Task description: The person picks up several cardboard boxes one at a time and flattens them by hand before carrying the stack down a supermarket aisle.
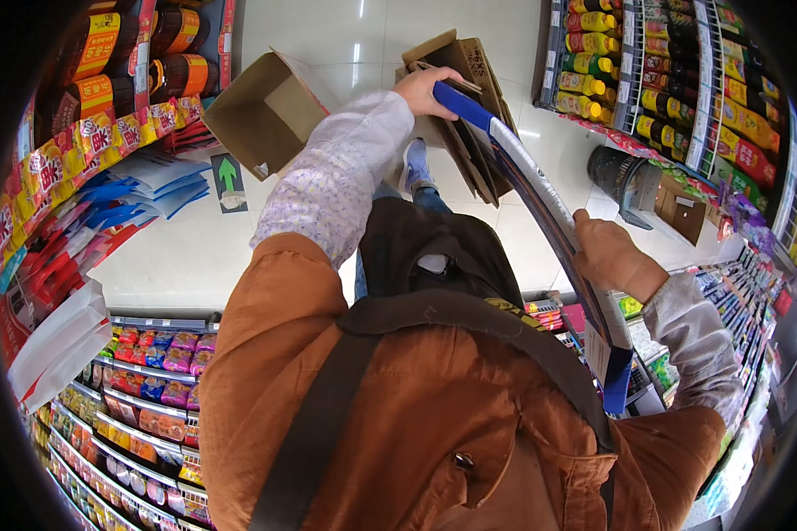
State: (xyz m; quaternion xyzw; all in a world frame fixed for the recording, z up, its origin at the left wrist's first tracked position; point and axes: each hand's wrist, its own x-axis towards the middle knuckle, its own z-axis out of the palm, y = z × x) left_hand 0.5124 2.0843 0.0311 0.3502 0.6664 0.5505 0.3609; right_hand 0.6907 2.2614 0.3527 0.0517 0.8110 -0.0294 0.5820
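A long flattened box or panel [538, 179], white with blue ends, slants across in front of me between both hands. My left hand [429, 93] is closed on its far end, fingers over brown cardboard edges. Lower down, my right hand [608, 252] grips its side, thumb up. Beneath the far end, several folded brown cardboard boxes [465, 143] lean together on the floor by my shoe. An open, empty cardboard box [265, 113] stands tilted left of them. Whether the panel is one piece or a stack of flat pieces, I cannot tell.
Shelves of yellow-capped bottles [581, 60] stand at the upper right, large dark bottles [96, 96] at the upper left. A black basket [614, 176] and a small carton [681, 209] are at the right. Plastic bags [66, 345] hang at the left, above shelves of packaged snacks [159, 352].
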